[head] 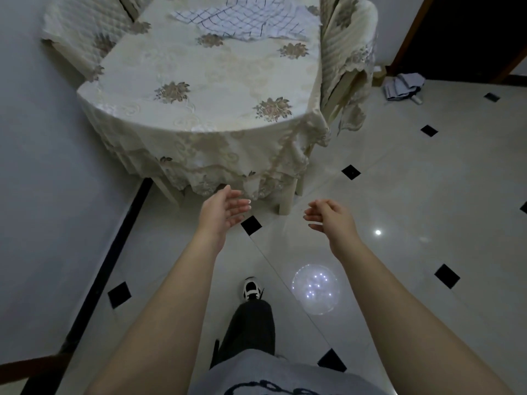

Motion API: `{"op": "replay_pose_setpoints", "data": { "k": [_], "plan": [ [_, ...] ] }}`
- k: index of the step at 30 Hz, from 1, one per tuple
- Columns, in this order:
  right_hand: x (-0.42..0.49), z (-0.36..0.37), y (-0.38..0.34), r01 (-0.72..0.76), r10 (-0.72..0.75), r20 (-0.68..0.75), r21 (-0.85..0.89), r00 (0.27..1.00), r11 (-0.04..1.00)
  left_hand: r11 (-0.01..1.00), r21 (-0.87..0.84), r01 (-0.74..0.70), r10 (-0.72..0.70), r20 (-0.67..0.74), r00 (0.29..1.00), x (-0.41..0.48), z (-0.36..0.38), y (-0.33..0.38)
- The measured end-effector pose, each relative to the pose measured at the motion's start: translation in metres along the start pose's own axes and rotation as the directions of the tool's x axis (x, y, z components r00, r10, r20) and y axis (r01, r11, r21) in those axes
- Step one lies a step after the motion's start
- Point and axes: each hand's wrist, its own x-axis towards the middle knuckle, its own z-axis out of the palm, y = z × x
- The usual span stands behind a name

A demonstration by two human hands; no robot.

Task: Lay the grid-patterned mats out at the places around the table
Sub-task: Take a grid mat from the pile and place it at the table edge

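A: What lies to the left of your fingers?

B: A pale wall [34, 155] with a black skirting strip [114, 252] at its foot. My left hand [222, 213] is raised over the tiled floor [399, 209], palm turned inward, fingers [239, 205] spread loosely apart and holding nothing.

A: And ahead of the fingertips?

B: The table, draped in a cream tablecloth [214, 81] with embroidered flowers; its lace hem hangs just beyond my left fingertips. The grid-patterned mats [242, 21] lie in a rumpled heap at the table's far end, well apart from both hands.

A: The right side?

B: My right hand [328, 216] is held level with the left, fingers [313, 216] loosely curled, apart and empty. Far beyond it stands a chair with a quilted cover [348, 52], beside the table's right edge; further right, a bundle of grey cloth [403, 86] on the floor.
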Motion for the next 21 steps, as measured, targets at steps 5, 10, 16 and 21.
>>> {"op": "replay_pose_setpoints", "data": {
  "k": [5,10,16,21],
  "plan": [
    [0.068,0.034,-0.044,0.015,-0.015,0.002,-0.007,1.000,1.000,1.000,-0.031,-0.004,0.004,0.010,1.000,0.071,0.015,0.046],
    [0.131,0.071,-0.090,0.035,-0.035,-0.014,0.002,0.999,0.999,1.000,-0.021,-0.007,0.008,0.019,1.000,0.138,0.019,0.097],
    [0.186,0.091,-0.128,0.047,-0.047,-0.007,0.023,0.999,0.999,1.000,-0.005,-0.016,0.016,0.053,0.998,0.197,0.039,0.142],
    [0.237,0.093,-0.151,0.026,-0.025,-0.015,0.035,1.000,0.999,1.000,0.016,-0.008,0.008,0.051,0.999,0.237,0.059,0.159]
  ]
}}
